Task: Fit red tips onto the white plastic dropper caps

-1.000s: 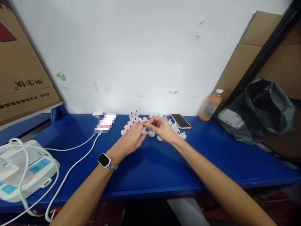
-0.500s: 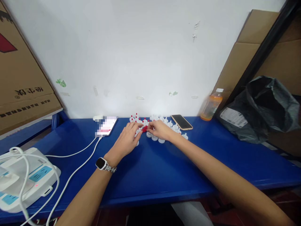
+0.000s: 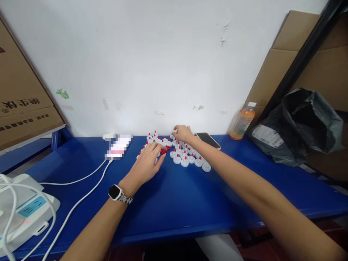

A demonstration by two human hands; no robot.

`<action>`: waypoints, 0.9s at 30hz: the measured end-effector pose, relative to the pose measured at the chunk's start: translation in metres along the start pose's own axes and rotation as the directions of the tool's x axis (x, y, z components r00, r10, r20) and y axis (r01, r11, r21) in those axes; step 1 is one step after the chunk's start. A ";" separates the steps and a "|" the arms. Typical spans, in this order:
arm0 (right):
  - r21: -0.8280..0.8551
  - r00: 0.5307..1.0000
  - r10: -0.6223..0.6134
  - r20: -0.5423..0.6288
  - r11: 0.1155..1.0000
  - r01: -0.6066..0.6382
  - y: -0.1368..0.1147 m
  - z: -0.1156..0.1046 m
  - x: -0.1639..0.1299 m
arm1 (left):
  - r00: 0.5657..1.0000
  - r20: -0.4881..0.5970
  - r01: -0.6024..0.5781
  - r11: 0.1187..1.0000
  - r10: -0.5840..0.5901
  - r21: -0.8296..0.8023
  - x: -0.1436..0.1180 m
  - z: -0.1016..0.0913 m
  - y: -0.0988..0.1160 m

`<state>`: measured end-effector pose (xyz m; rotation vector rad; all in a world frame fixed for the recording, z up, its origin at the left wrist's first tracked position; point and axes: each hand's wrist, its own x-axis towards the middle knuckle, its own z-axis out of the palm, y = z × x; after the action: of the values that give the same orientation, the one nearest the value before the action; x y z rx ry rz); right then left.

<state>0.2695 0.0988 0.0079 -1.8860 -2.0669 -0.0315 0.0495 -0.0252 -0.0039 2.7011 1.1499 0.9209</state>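
Several small white caps with red tips [image 3: 187,157] stand in rows on the blue table [image 3: 190,195], near the wall. A little heap of loose red tips [image 3: 164,150] lies among them. My left hand [image 3: 146,163], with a watch on the wrist, rests palm down, fingertips at the red heap. My right hand [image 3: 183,133] reaches to the back row of caps by the wall, fingers curled on a white cap there. Whether that cap is lifted I cannot tell.
A phone [image 3: 208,140] lies right of the caps, another phone [image 3: 119,146] on a white cable lies left. An orange drink bottle [image 3: 241,121], a black bag [image 3: 299,127], cardboard boxes [image 3: 24,90] and a white power strip [image 3: 21,210] stand around the table's edges.
My right hand moved from the red heap back to the far row of caps. My left hand slid slightly toward the heap. More finished caps show at the front right.
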 end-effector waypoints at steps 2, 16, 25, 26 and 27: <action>-0.002 1.000 0.005 0.011 1.000 -0.005 -0.001 0.007 0.011 | 1.000 0.010 0.000 1.000 0.000 0.002 0.000 0.000 -0.001; 0.492 0.965 -0.099 -0.244 0.845 0.211 -0.036 -0.033 -0.089 | 0.989 -0.142 0.060 0.996 -0.051 0.059 -0.001 0.001 0.007; 0.489 0.967 -0.172 -0.186 0.838 0.243 -0.049 -0.024 -0.107 | 0.994 -0.021 0.108 0.985 -0.106 0.135 -0.004 0.003 -0.001; 0.384 0.965 -0.200 -0.171 0.888 0.252 -0.048 -0.022 -0.102 | 0.993 -0.023 0.119 0.982 -0.117 0.145 -0.004 0.002 -0.003; 0.267 0.960 -0.239 -0.143 0.925 0.270 -0.046 -0.019 -0.098 | 0.992 -0.026 0.125 0.980 -0.123 0.153 -0.004 0.000 -0.004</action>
<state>0.2347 -0.0054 0.0101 -1.4091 -2.1012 0.0943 0.0445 -0.0249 -0.0074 2.7042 1.4311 0.8713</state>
